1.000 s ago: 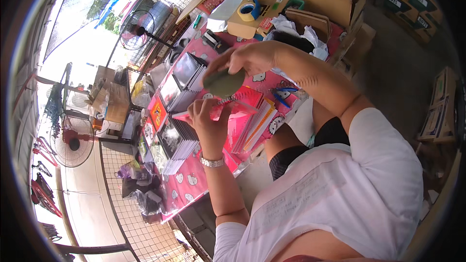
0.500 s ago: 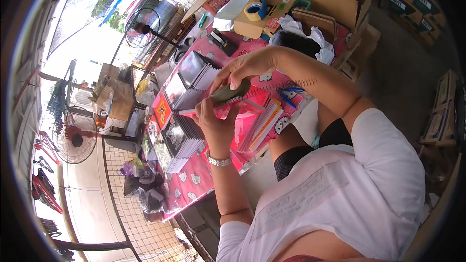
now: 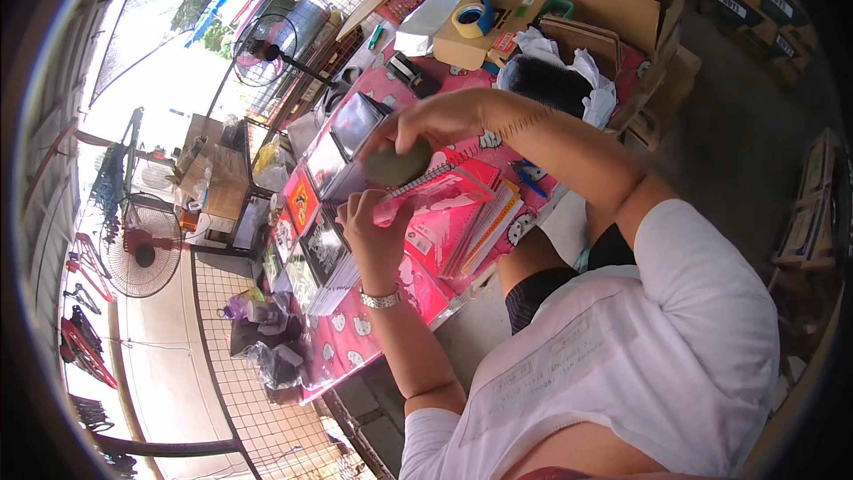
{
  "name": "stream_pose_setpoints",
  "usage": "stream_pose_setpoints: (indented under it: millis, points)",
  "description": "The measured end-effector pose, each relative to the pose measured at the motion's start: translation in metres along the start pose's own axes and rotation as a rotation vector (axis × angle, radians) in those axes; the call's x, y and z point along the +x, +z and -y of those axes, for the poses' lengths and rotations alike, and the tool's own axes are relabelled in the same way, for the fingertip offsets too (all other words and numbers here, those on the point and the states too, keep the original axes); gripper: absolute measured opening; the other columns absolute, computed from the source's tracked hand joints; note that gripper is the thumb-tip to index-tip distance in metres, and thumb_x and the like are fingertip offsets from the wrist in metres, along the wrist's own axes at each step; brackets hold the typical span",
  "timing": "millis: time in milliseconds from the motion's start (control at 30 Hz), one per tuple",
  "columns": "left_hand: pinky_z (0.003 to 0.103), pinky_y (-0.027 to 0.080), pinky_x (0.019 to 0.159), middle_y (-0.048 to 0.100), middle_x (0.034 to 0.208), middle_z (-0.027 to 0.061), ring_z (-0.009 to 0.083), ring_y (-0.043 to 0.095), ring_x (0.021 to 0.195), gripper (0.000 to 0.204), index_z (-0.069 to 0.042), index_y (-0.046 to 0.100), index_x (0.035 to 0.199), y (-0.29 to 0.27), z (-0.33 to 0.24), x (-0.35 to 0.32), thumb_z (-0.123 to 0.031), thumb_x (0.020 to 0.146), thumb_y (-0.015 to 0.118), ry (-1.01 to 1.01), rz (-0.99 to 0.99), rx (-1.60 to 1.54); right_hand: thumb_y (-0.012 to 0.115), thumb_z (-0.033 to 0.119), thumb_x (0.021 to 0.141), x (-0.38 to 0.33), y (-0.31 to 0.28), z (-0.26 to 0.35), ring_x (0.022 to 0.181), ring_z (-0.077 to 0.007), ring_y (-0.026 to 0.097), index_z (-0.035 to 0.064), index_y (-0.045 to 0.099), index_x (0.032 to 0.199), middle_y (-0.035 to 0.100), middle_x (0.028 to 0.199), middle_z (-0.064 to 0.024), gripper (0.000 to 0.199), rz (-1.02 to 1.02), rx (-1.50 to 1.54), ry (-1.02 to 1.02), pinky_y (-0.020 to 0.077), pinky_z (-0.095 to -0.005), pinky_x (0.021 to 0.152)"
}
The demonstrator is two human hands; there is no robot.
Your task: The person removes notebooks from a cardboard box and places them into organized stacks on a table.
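Note:
A pink notebook (image 3: pixel 447 203) is held tilted above the table by my left hand (image 3: pixel 371 224), whose fingers are closed on its edge near one end. A silver band circles that wrist. Along the notebook's upper edge runs a dark wire spiral (image 3: pixel 426 180), its loose end stretching out past the notebook toward my right forearm. My right hand (image 3: pixel 431 124), somewhat blurred, grips a rounded olive-grey pad (image 3: pixel 397 165) close against the spiral. Under the notebook lie several pink and yellow-edged notebooks (image 3: pixel 487 229). Blue-handled pliers (image 3: pixel 530 180) rest just right of them.
Stacks of spiral notebooks (image 3: pixel 326 253) line the table's left side, on a pink patterned cloth (image 3: pixel 351 347). A cardboard box (image 3: pixel 613 0), tape rolls (image 3: pixel 473 15) and crumpled white paper (image 3: pixel 597 80) sit at the back. A small fan (image 3: pixel 269 52) stands at the far left.
My right hand and the olive-grey pad have moved left along the spiral, and the loose wire end has shifted left too. My left hand has shifted slightly left and down, with the notebook more exposed.

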State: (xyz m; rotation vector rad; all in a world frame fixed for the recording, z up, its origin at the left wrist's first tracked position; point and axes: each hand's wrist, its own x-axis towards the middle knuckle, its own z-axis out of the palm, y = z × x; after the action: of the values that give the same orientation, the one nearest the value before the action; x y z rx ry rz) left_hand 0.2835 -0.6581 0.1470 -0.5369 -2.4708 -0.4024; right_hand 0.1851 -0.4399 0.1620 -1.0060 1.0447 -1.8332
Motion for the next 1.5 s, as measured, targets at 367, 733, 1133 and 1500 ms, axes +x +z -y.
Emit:
stream_pose_setpoints:
  millis: [367, 733, 1133, 1500]
  points:
    - [0.042, 0.045, 0.084, 0.062, 0.095, 0.0105, 0.0316, 0.057, 0.094, 0.029, -0.005, 0.063, 0.100, 0.001, 0.004, -0.003, -0.009, 0.074, 0.076, -0.046, -0.040, -0.071, 0.052, 0.016, 0.079, -0.010, -0.012, 0.003, 0.116, -0.0180, 0.054, 0.0014, 0.054, 0.134, 0.057, 0.130, -0.0098, 0.057, 0.055, 0.020, -0.085, 0.0399, -0.0332, 0.104]
    - [0.027, 0.049, 0.055, 0.061, 0.085, 0.0078, 0.0136, 0.062, 0.059, 0.028, 0.001, 0.060, 0.100, 0.009, 0.035, -0.015, -0.017, 0.085, 0.076, -0.246, -0.029, -0.263, 0.053, 0.016, 0.083, 0.014, -0.019, 0.001, 0.114, -0.0164, 0.055, 0.0035, 0.054, 0.134, 0.057, 0.131, -0.0089, 0.053, 0.203, 0.203, -0.129, 0.0408, -0.0333, 0.103]
    - [0.028, 0.047, 0.061, 0.064, 0.073, 0.0065, 0.0113, 0.058, 0.065, 0.023, -0.001, 0.061, 0.092, 0.007, 0.027, -0.010, -0.011, 0.080, 0.078, -0.388, 0.010, -0.384, 0.053, 0.014, 0.078, 0.022, -0.023, -0.007, 0.119, -0.0218, 0.056, -0.0020, 0.053, 0.132, 0.056, 0.134, -0.0134, 0.057, 0.179, 0.289, -0.077, 0.0413, -0.0354, 0.106]
    - [0.021, 0.044, 0.056, 0.062, 0.076, 0.0003, 0.0042, 0.053, 0.065, 0.023, 0.000, 0.059, 0.100, 0.009, 0.033, -0.003, -0.010, 0.086, 0.074, -0.416, 0.079, -0.560, 0.055, 0.018, 0.082, 0.040, -0.027, -0.008, 0.111, -0.0172, 0.058, 0.0048, 0.054, 0.133, 0.059, 0.126, -0.0081, 0.053, 0.143, -0.151, -0.003, 0.0468, -0.0343, 0.096]
